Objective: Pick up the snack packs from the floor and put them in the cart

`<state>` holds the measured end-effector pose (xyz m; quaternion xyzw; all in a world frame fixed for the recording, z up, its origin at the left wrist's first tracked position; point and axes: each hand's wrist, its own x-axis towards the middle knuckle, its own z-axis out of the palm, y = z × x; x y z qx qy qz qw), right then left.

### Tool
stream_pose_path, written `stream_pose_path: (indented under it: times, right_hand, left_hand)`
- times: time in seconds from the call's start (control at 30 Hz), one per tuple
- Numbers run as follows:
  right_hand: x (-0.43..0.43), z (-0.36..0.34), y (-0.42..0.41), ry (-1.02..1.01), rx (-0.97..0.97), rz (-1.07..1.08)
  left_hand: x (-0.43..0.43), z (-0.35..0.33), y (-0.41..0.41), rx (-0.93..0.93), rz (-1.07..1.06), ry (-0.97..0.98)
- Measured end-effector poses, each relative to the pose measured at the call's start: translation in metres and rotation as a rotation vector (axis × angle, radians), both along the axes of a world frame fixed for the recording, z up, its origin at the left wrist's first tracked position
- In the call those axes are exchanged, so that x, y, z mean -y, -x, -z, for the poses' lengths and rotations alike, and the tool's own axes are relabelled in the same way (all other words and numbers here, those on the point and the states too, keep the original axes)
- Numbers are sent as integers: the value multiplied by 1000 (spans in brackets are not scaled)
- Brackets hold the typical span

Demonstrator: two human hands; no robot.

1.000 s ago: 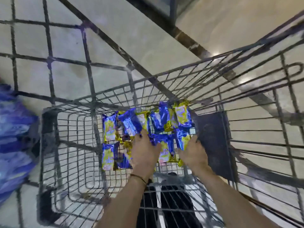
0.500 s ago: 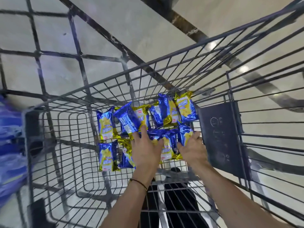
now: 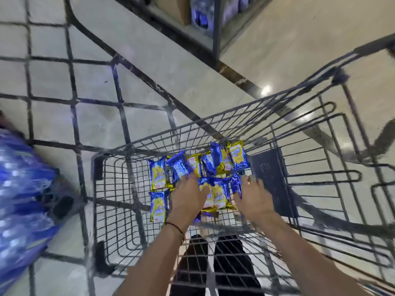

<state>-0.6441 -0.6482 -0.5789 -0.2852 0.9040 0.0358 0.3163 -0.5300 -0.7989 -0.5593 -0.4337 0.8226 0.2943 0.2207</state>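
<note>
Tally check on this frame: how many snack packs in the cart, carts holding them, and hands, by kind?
snack packs: 10 countable, all in the cart; more may hide under the left hand
cart: 1
hands: 2 (left hand, right hand)
Total: 13

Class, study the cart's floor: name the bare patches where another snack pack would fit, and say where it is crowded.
Bare wire lies between the left wall of the cart and the two leftmost packs, and along the near wall below them. Crowded: snack packs overlap up to the dark panel, where the left hand and right hand reach in.
</note>
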Motion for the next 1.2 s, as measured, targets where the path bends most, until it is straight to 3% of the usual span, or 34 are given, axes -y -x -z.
stream_pose_path:
  times: [0.3, 0.53, 0.77, 0.93, 1.2]
  right_hand:
    - [6, -137, -16, 163, -232, -224]
    - [24, -234, -39, 355, -360, -358]
    - [24, -286, -57, 439, -422, -647]
    - [11, -307, -83, 525, -428, -879]
    - [3, -325, -208, 627, -276, -1180]
  left_hand:
    - [17, -117, -25, -113, 348, 274]
    - [23, -207, -64, -155, 449, 512]
    - [-7, -268, -113, -137, 261, 688]
    - [-62, -290, -164, -57, -7, 755]
    - [-160, -304, -300, 59, -327, 753]
